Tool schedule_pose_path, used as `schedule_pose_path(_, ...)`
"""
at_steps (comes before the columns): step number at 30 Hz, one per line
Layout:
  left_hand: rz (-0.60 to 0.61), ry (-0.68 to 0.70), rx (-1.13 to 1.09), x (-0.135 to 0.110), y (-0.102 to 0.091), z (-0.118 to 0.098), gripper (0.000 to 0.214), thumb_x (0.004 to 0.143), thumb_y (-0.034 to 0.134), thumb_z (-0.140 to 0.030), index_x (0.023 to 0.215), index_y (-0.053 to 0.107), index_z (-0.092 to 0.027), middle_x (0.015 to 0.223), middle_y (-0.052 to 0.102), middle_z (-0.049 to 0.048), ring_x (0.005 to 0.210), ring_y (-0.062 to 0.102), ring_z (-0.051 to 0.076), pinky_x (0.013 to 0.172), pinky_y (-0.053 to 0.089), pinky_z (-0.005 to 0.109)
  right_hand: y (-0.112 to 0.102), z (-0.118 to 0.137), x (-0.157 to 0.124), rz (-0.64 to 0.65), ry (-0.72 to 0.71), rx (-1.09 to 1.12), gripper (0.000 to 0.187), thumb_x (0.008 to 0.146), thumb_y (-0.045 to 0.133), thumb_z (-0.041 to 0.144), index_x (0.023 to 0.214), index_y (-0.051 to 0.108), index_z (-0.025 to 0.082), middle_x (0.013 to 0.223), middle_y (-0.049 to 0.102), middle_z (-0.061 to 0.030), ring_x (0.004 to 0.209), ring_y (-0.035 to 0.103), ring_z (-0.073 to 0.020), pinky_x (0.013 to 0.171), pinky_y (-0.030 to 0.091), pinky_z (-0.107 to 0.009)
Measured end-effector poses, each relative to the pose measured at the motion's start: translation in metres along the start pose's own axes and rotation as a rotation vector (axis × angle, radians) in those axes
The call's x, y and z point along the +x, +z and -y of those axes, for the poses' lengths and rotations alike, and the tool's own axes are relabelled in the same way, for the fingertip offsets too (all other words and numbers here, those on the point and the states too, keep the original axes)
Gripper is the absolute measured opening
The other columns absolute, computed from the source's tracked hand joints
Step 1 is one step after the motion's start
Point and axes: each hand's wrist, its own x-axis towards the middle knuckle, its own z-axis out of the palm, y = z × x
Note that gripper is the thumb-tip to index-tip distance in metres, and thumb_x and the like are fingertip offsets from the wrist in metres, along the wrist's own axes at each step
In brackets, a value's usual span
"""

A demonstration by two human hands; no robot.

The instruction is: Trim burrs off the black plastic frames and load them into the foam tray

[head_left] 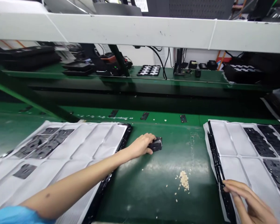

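— Head view, starting at the far left: what lies there?

— A white tray (67,146) with long moulded channels sits on the green worktop (177,149). Flat dark parts (40,146) fill its upper left channels, and one more dark part (25,171) lies alone lower down. The tray's black edge runs along its right side.

— And the left arm?

— It reaches across that tray from the bottom left, a blue sleeve (16,216) at the shoulder end. The left hand (141,145) is past the tray's right edge, over the bare worktop, and its fingers (151,146) are closed around a small black block (156,144). The block rests on or just above the green surface; I cannot tell which.

— Anything in the middle?

— A little heap of pale crumbs (184,180) lies on the worktop, below and to the right of the block, well apart from both hands. Three small dark plates (144,116) sit in a row on the green strip farther back.

— Now the right side.

— A second white tray (233,149) lies there, with dark parts (259,141) filling its right-hand channels. The right hand (249,202) is at the bottom corner, its fingers (233,188) loosely spread and holding nothing, the tips lying over the near left part of this tray beside its black edge.

— And above?

— A white beam (140,31) crosses the top, with a cluttered green shelf (154,77) behind it.
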Motion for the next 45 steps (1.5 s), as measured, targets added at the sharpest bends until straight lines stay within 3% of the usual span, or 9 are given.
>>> schedule_pose_path(8,0.039,0.154,-0.031,-0.002,-0.003,-0.028,0.013,0.074,0.061,-0.019,0.073,0.049,-0.025,0.078,0.066,-0.0004,0.075,0.067,0.024,0.068,0.045,0.029,0.047,0.052,0.023,0.022,0.126,0.174,0.025,0.102,0.056,0.018,0.111,0.075,0.031,0.104,0.079,-0.0076,0.097,0.077,-0.0253,0.087,0.065,-0.036)
schedule_pose_path(12,0.172,0.351,-0.072,0.012,-0.015,-0.095,0.009,0.075,0.061,-0.022,0.075,0.054,-0.027,0.080,0.071,-0.0001,0.080,0.066,0.026,0.071,0.043,0.030,0.066,0.056,0.050,0.071,0.196,0.113,0.041,0.092,0.074,0.023,0.132,0.067,0.030,0.120,0.073,-0.0079,0.098,0.073,-0.0256,0.089,0.062,-0.036)
schedule_pose_path(14,0.212,0.498,-0.084,0.023,-0.025,-0.141,0.012,0.073,0.062,-0.018,0.077,0.056,-0.027,0.083,0.072,-0.0003,0.083,0.066,0.025,0.074,0.042,0.031,0.066,0.052,0.061,0.100,0.212,0.038,0.034,0.091,0.076,0.024,0.124,0.069,0.027,0.112,0.075,-0.0075,0.097,0.073,-0.0266,0.088,0.060,-0.036)
schedule_pose_path(18,0.255,0.628,-0.399,0.061,-0.042,-0.220,0.016,0.069,0.070,-0.017,0.078,0.061,-0.024,0.081,0.069,-0.0009,0.084,0.065,0.023,0.076,0.046,0.030,0.039,0.030,0.075,-0.060,0.251,-0.064,0.010,0.097,0.064,0.018,0.100,0.073,0.022,0.092,0.079,-0.0068,0.083,0.074,-0.0248,0.077,0.058,-0.034)
schedule_pose_path(22,0.305,0.629,-0.673,0.110,-0.032,-0.269,0.021,0.078,0.074,-0.033,0.087,0.061,-0.021,0.078,0.068,-0.0004,0.077,0.067,0.019,0.072,0.052,0.029,0.001,-0.008,0.092,-0.330,0.353,0.003,0.008,0.095,0.065,0.025,0.090,0.069,0.021,0.084,0.078,-0.0046,0.070,0.073,-0.0202,0.062,0.057,-0.029)
schedule_pose_path(25,0.307,0.656,-0.675,0.154,-0.021,-0.301,0.020,0.089,0.070,-0.037,0.089,0.061,-0.018,0.076,0.068,0.0009,0.073,0.068,0.017,0.068,0.053,0.028,-0.022,-0.042,0.109,-0.398,0.408,-0.030,0.011,0.094,0.066,0.029,0.089,0.064,0.020,0.082,0.077,-0.0039,0.064,0.072,-0.0190,0.057,0.057,-0.029)
schedule_pose_path(35,0.376,0.716,-0.285,0.320,-0.033,-0.402,0.034,0.101,0.068,-0.035,0.129,0.065,-0.016,0.127,0.069,0.0097,0.106,0.071,0.025,0.089,0.062,0.045,-0.099,-0.155,0.169,-0.281,0.562,-0.407,0.016,0.099,0.072,0.025,0.111,0.069,0.015,0.100,0.075,-0.0063,0.088,0.074,-0.0211,0.083,0.062,-0.038)
schedule_pose_path(39,0.343,0.759,-0.180,0.349,-0.024,-0.421,0.035,0.100,0.069,-0.035,0.130,0.065,-0.016,0.131,0.067,0.0099,0.111,0.070,0.027,0.092,0.061,0.047,-0.103,-0.177,0.181,-0.158,0.531,-0.526,0.031,0.104,0.067,0.034,0.130,0.065,0.017,0.130,0.068,-0.0100,0.107,0.071,-0.0249,0.090,0.062,-0.045)
schedule_pose_path(45,0.274,0.826,-0.196,0.370,-0.021,-0.415,0.035,0.101,0.068,-0.035,0.130,0.065,-0.017,0.131,0.067,0.0101,0.111,0.069,0.027,0.093,0.061,0.047,-0.099,-0.192,0.199,0.055,0.329,-0.599,0.029,0.103,0.069,0.031,0.129,0.067,0.018,0.135,0.066,-0.0108,0.117,0.067,-0.0278,0.099,0.058,-0.050)
